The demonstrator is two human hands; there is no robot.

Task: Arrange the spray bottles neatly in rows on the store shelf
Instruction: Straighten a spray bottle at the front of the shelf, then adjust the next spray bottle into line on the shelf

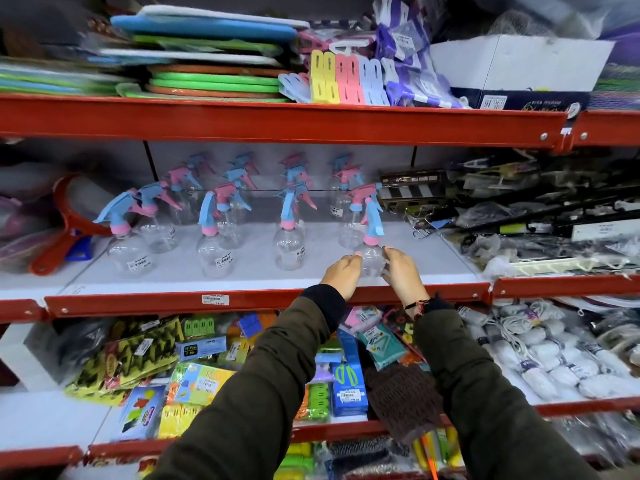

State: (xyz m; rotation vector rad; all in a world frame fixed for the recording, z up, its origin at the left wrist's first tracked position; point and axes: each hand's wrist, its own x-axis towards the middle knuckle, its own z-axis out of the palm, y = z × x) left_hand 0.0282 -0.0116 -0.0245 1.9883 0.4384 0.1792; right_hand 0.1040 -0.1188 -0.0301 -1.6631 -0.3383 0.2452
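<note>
Clear spray bottles with pink and blue trigger heads stand in rows on the white middle shelf (242,278). The front row holds bottles at the left (130,251), the middle (213,254) and right of middle (289,249); several more stand behind. At the right front, one bottle (372,259) stands upright near the shelf's edge. My left hand (341,273) and my right hand (401,270) cup its clear body from both sides. Its blue trigger hangs down above my fingers.
A red-framed sieve (69,220) lies at the shelf's left. Dark packaged hardware (519,209) piles up at the right. The red shelf lip (263,299) carries a price tag. Cutting boards and clothes pegs fill the shelf above; packets crowd the shelf below.
</note>
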